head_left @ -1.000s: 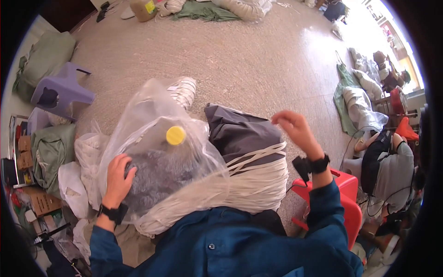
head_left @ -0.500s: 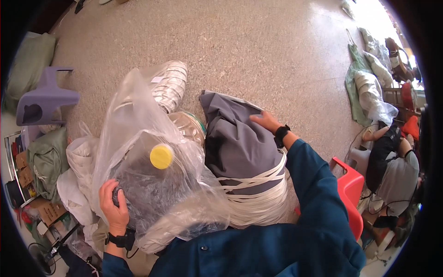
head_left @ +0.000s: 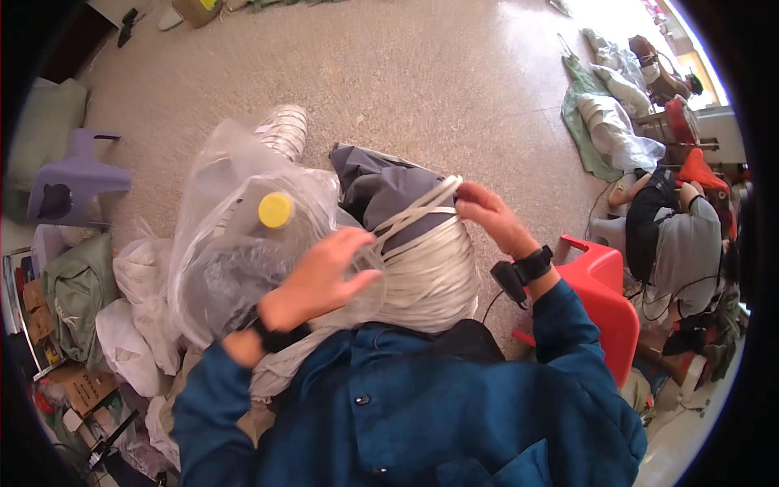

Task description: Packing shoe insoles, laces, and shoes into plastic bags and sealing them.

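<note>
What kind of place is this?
Probably an informal workshop or sorting room: speckled floor with cloth piles, cardboard boxes, plastic stools, and another person working seated nearby.

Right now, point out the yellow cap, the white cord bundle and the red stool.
yellow cap (head_left: 276,209), head view, middle of its top face.
white cord bundle (head_left: 434,272), head view, middle of the wound strands.
red stool (head_left: 596,296), head view, bare seat surface.
</note>
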Demonstrator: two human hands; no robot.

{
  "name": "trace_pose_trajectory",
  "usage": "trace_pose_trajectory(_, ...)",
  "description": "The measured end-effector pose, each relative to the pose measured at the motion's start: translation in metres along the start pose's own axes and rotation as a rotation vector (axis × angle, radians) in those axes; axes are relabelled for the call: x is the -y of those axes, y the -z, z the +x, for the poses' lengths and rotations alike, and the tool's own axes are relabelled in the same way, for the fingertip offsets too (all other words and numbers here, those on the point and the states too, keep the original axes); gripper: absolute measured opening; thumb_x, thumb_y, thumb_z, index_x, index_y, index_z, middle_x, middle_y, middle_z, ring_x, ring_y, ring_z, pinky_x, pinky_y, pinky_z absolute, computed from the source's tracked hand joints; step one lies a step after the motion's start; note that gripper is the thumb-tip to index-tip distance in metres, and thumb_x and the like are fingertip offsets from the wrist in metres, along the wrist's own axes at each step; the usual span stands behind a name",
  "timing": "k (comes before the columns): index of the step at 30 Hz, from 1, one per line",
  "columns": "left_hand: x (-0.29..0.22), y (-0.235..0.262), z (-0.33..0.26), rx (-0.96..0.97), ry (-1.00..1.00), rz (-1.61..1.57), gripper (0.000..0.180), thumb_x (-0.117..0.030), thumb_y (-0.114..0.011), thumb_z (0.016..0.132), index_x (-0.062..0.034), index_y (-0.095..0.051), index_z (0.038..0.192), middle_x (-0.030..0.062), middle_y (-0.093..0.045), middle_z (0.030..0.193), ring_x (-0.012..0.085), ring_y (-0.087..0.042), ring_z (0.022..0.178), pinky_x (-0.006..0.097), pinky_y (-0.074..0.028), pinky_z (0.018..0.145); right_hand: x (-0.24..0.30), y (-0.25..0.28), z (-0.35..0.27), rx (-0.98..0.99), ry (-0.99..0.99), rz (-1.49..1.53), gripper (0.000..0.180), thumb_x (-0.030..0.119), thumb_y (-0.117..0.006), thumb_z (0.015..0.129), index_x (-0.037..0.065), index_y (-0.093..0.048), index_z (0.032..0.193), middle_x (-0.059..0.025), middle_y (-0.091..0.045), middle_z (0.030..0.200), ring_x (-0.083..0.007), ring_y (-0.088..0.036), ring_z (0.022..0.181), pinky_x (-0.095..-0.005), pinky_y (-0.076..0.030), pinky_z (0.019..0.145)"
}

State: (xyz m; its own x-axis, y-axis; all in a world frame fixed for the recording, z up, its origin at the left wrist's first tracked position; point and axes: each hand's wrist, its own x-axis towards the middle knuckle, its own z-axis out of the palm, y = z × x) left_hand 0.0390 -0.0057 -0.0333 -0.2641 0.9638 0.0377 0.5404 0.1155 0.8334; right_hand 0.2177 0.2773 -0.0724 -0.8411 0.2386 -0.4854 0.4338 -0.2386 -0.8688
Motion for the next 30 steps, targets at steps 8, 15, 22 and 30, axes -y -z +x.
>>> trace_pose_trajectory(8,-0.004,-0.081,-0.035,0.077,0.229,-0.302,0.035,-0.017,-0.070,0.082,0.0015,-0.056,0.108,0.0203,-0.064,0.097,0.0324,-0.062,0.092,0.036,-0.047,0.084,-0.024,-0.027,-0.064,-0.117,0.287,-0.417,0.048,0.013,-0.065,0.086,0.002,-0.052,0.131,-0.0086,-0.061,0.113,-0.0151,-0.058,0.101,-0.0325,-0.048,0.092)
trace_pose_trajectory(15,-0.055,-0.069,-0.052,0.102,0.025,-0.280,0.024,-0.019,-0.066,0.079,-0.0014,-0.058,0.094,0.0216,-0.063,0.087,0.0394,-0.062,0.086,0.043,-0.048,0.075,-0.015,-0.059,-0.063,-0.269,0.630,-0.685,0.047,0.003,-0.060,0.082,0.001,-0.052,0.128,-0.0068,-0.063,0.111,-0.0201,-0.059,0.106,-0.0339,-0.044,0.097)
trace_pose_trajectory(22,-0.081,-0.069,-0.059,0.477,-0.026,-0.218,0.027,-0.020,-0.066,0.081,-0.0018,-0.064,0.102,0.0151,-0.067,0.088,0.0213,-0.064,0.080,0.034,-0.050,0.076,-0.027,-0.059,-0.086,0.049,0.667,-1.067,0.020,0.006,-0.062,0.075,0.001,-0.065,0.094,-0.0208,-0.065,0.089,-0.0407,-0.060,0.087,-0.0455,-0.049,0.078)
trace_pose_trajectory(30,-0.029,-0.070,-0.062,0.199,0.342,-0.742,0.034,-0.031,-0.061,0.096,0.0015,-0.062,0.107,0.0080,-0.066,0.098,0.0156,-0.060,0.084,0.031,-0.050,0.078,-0.028,-0.029,-0.130,0.410,-0.007,-0.838,0.029,0.008,-0.055,0.080,0.000,-0.065,0.106,-0.0133,-0.068,0.089,-0.0190,-0.064,0.089,-0.0359,-0.050,0.079)
